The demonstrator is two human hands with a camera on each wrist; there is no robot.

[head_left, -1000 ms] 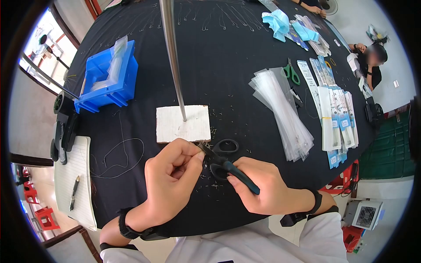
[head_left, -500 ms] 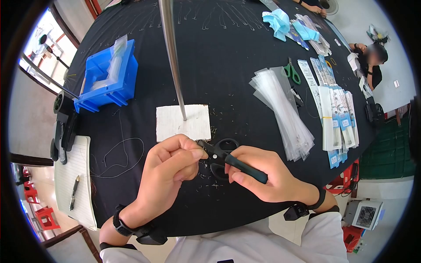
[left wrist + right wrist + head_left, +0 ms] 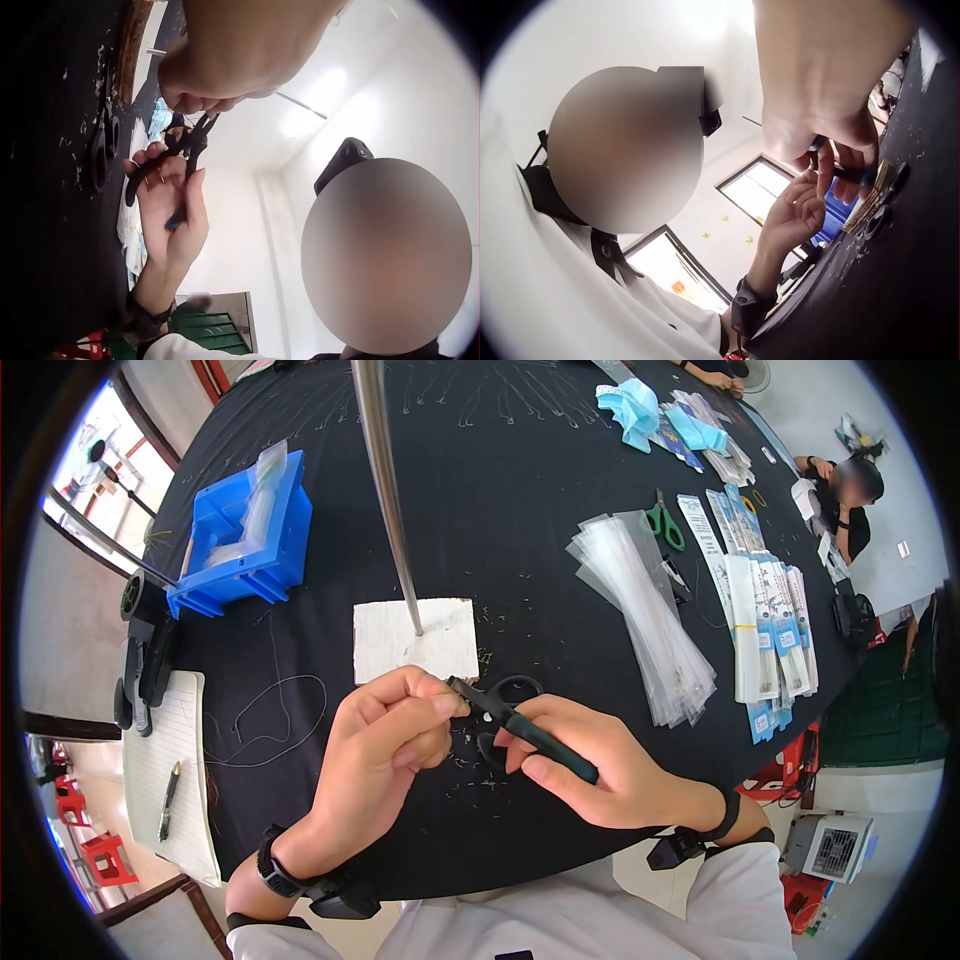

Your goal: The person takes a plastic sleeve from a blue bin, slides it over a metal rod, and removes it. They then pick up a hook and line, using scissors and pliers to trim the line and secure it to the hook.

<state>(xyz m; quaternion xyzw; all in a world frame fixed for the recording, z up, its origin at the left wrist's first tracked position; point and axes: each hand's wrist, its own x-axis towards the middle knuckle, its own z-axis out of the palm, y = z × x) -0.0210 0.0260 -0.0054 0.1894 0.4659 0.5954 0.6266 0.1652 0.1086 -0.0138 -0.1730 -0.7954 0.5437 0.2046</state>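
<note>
My right hand (image 3: 600, 760) holds pliers (image 3: 545, 743) with dark green handles, their jaws pointing up and left. The handles stand spread in the left wrist view, with fingers around one and the thumb along the other. My left hand (image 3: 385, 735) pinches a small thing between thumb and curled forefinger, right at the pliers' tip. The fingertips hide it, so I cannot tell its kind. Black scissors (image 3: 515, 678) lie on the cloth behind the pliers. Just beyond my left hand is a white block (image 3: 385, 645), with a metal rod (image 3: 390, 490) rising from it.
Tiny clippings lie around the block on the black cloth (image 3: 400, 830). To the left are a blue bin (image 3: 275, 565), a thin line, and a notebook (image 3: 150, 760) with a pen. Clear sleeves (image 3: 640, 620), green-handled scissors (image 3: 668, 530) and printed packets (image 3: 775, 620) lie to the right.
My left hand has turned, its thumb now lying across the forefinger. The pliers have risen slightly and shifted relative to the scissors, and the right-hand grip has changed. Both hands then drift slightly left.
</note>
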